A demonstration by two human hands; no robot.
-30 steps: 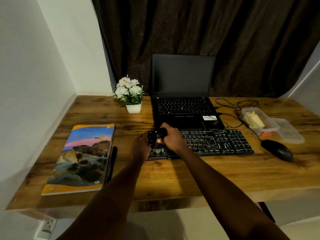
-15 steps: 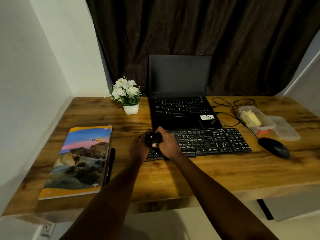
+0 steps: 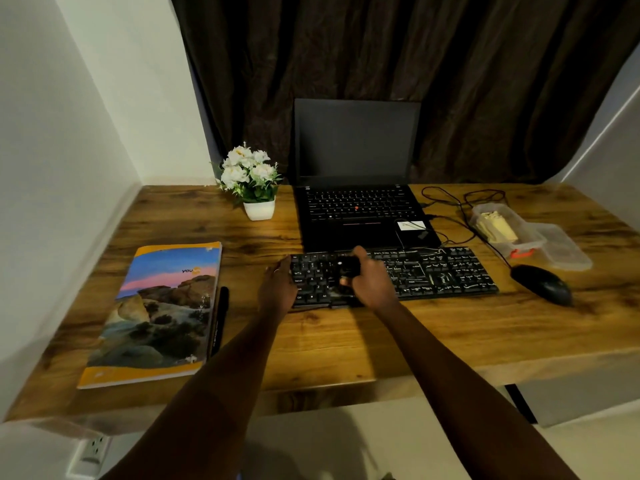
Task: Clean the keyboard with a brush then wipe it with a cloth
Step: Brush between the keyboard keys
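Observation:
A black keyboard (image 3: 436,275) lies on the wooden desk (image 3: 346,337) in front of a laptop. My right hand (image 3: 372,280) grips a small black brush (image 3: 348,268) and holds it down on the keys in the keyboard's left part. My left hand (image 3: 277,287) rests against the keyboard's left end and holds it steady, fingers along the edge. No cloth is plainly visible; a clear plastic box (image 3: 504,226) at the right holds something pale yellow.
An open black laptop (image 3: 356,188) sits behind the keyboard. A mouse (image 3: 542,284) and cables lie at the right, beside the box's lid (image 3: 562,249). A flower pot (image 3: 254,185), a colourful book (image 3: 159,313) and a black pen (image 3: 220,317) are at the left.
My right hand has moved the brush rightward from the keyboard's left edge onto the keys further in. My left hand stays at the left end.

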